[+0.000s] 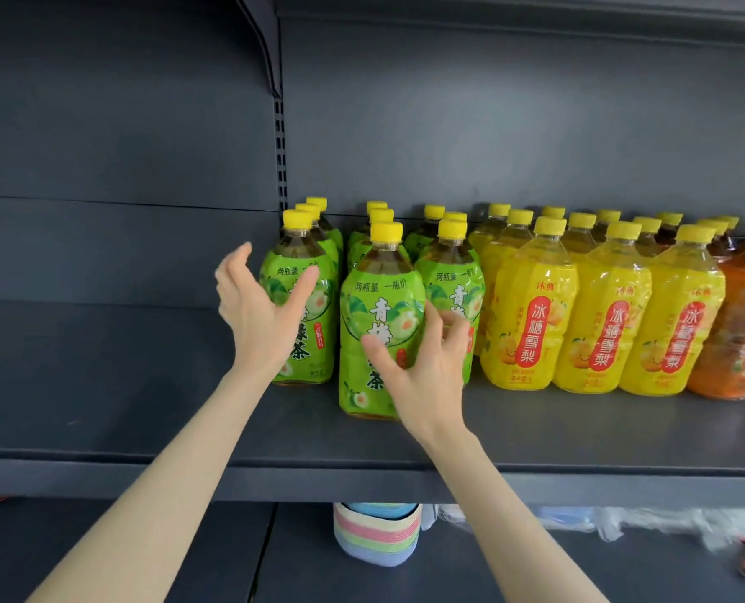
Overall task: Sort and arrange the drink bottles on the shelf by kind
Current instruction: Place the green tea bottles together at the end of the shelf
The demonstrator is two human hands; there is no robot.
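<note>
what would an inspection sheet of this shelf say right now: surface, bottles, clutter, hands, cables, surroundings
surface: dark grey shelf board
job's things: green-label bottles in rows at left; front green bottle stands forward of them; yellow-label bottles in the middle; orange-label bottles at right
clutter: nothing seen on this shelf
hands: left hand open in front of the leftmost green row; right hand curved round the front green bottle, grip unclear
cables: nothing seen
surroundings: grey back panel; slotted upright; striped pastel item and clear plastic packs below
</note>
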